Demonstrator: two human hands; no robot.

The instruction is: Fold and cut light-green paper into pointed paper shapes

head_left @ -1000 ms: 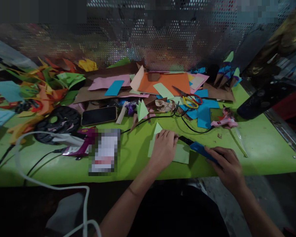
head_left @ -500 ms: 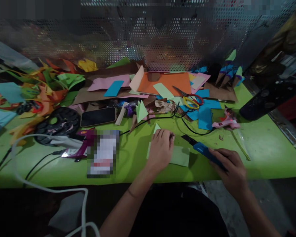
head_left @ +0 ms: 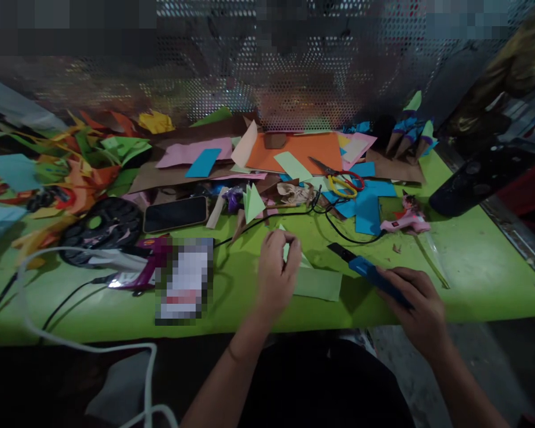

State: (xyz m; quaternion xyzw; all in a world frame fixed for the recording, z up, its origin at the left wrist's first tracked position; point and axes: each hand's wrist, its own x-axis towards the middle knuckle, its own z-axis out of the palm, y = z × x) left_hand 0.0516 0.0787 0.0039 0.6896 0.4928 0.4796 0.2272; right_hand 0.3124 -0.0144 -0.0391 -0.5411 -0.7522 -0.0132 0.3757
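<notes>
My left hand (head_left: 279,270) is at the pale green paper (head_left: 318,284) on the green table, fingers curled, with a folded part of the paper showing between thumb and fingers. The paper's flat strip extends to the right of the hand. My right hand (head_left: 417,300) is wrapped round the handle of a blue utility knife (head_left: 372,274). Its dark blade points up and left, just above the right end of the paper, and does not touch my left hand. A folded light green paper piece (head_left: 252,204) stands beyond my left hand.
Scissors (head_left: 343,181) lie on blue and orange papers behind. To the left are a purple glue gun (head_left: 147,267), two phones and a black round tray (head_left: 102,232). A pink glue gun (head_left: 405,223) and a dark cylinder (head_left: 463,184) are at the right. Cables cross the table.
My left hand has shifted slightly left and its fingers have lifted and curled, uncovering more of the folded paper. The right hand and knife have barely moved.
</notes>
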